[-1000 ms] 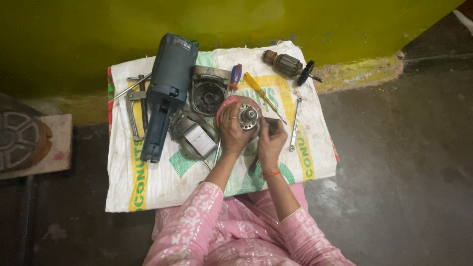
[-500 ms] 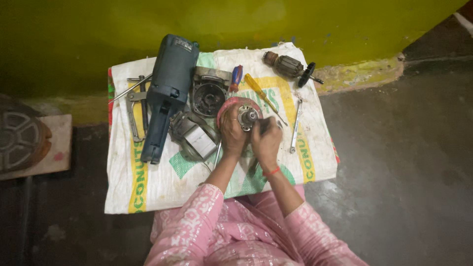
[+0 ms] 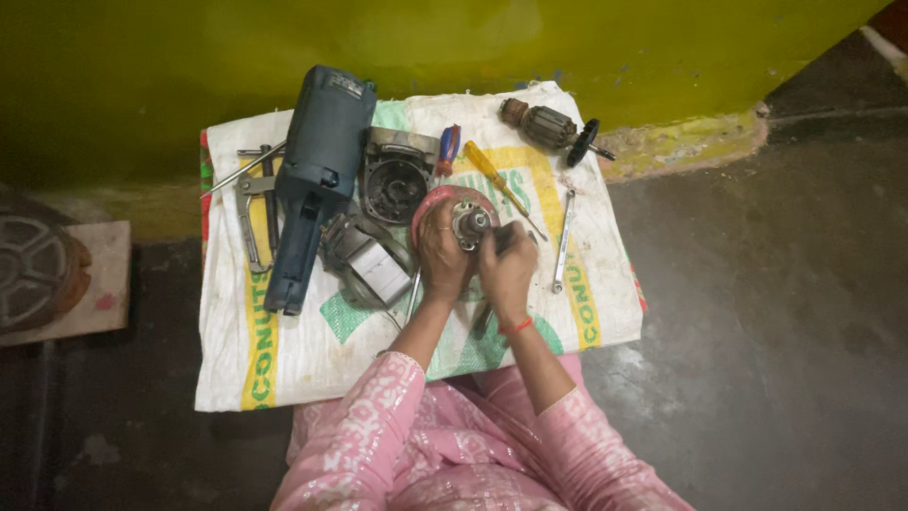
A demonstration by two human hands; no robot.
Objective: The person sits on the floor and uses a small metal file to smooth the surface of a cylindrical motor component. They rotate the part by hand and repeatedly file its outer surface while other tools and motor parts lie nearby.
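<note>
My left hand (image 3: 443,257) grips a round metal gear-head part (image 3: 466,220) that sits on a reddish disc guard (image 3: 437,199), over the white woven sack (image 3: 284,360). My right hand (image 3: 508,268) is closed around a dark tool handle, its tip pressed against the metal part's hub. A dark shaft sticks out below my right palm. Both hands touch each other at the middle of the sack. Pink patterned sleeves cover my forearms.
A blue-grey power-tool body (image 3: 312,180) lies at left, beside pliers (image 3: 253,213) and a motor housing (image 3: 395,180). A yellow screwdriver (image 3: 501,185), a red-blue screwdriver (image 3: 447,149), a spanner (image 3: 563,241) and a motor armature (image 3: 553,128) lie at right. A green wall runs behind.
My right hand has shifted up and left onto the metal part, closing against my left hand. The left hand keeps its hold.
</note>
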